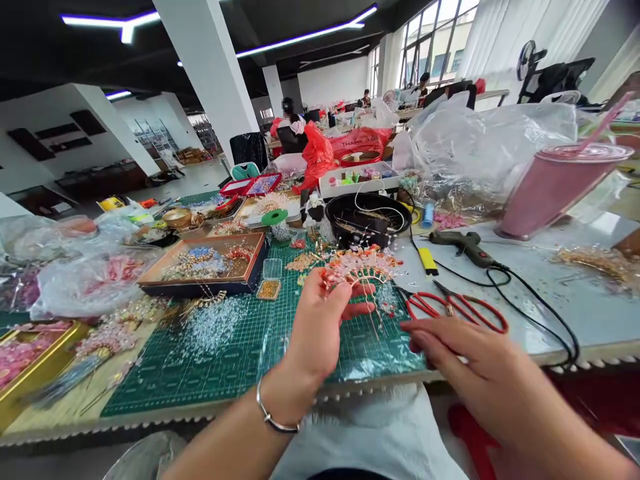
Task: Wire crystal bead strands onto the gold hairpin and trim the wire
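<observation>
My left hand (320, 320) is closed on a red and gold beaded hair ornament (361, 267) and holds it up over the green cutting mat (215, 360). A thin bracelet sits on that wrist. My right hand (465, 347) lies low over the mat's right edge with its fingers stretched out flat and nothing in them. It is close to the red-handled scissors (457, 308), just short of touching them.
A wooden tray of bead pieces (205, 265) stands at the mat's far left. A black bowl (369, 217), a glue gun (463, 245) with its black cord, a pink lidded cup (555, 190) and plastic bags crowd the table. People work at far tables.
</observation>
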`<state>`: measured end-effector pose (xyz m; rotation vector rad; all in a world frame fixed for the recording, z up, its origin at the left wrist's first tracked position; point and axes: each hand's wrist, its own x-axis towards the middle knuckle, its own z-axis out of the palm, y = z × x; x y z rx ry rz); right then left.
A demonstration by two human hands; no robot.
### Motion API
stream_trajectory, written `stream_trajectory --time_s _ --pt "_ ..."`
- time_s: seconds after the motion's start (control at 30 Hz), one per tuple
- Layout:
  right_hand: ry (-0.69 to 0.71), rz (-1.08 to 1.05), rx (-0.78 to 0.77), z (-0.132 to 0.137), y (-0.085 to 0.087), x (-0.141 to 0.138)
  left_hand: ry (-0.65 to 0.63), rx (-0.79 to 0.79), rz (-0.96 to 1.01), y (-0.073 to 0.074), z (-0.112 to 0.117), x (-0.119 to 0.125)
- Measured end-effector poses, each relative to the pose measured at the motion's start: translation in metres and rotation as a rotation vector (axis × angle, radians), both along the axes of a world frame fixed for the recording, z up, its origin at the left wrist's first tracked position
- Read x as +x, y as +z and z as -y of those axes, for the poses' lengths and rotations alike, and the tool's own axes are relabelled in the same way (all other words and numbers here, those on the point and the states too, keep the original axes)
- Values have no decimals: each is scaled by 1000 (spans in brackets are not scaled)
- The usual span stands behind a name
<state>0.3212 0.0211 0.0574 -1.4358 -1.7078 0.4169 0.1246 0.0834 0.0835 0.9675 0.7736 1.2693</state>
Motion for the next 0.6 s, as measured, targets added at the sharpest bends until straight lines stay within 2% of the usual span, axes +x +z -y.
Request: stream_trajectory --time_s 0.07,0.1,0.27,0.33,0.43,0.5,0.6 --pt "2 -354 -163 9 4 -35 5 67 -56 -13 18 -1" --pt "-4 -450 -207 11 2 -47 6 94 -82 -19 27 -4" --pt "26 -710 -270 15 -17 -79 27 80 -181 -36 58 -24" --pt "15 -729 -249 20 -19 -86 2 38 -184 -39 67 -32" --pt "-32 -634 -176 32 -14 -88 -39 -67 -127 -44 75 -43" --pt "-118 -529 -73 43 -6 -83 -35 -148 -71 -47 76 -52" --pt "-310 -462 171 61 7 -71 33 -244 18 -51 74 -65"
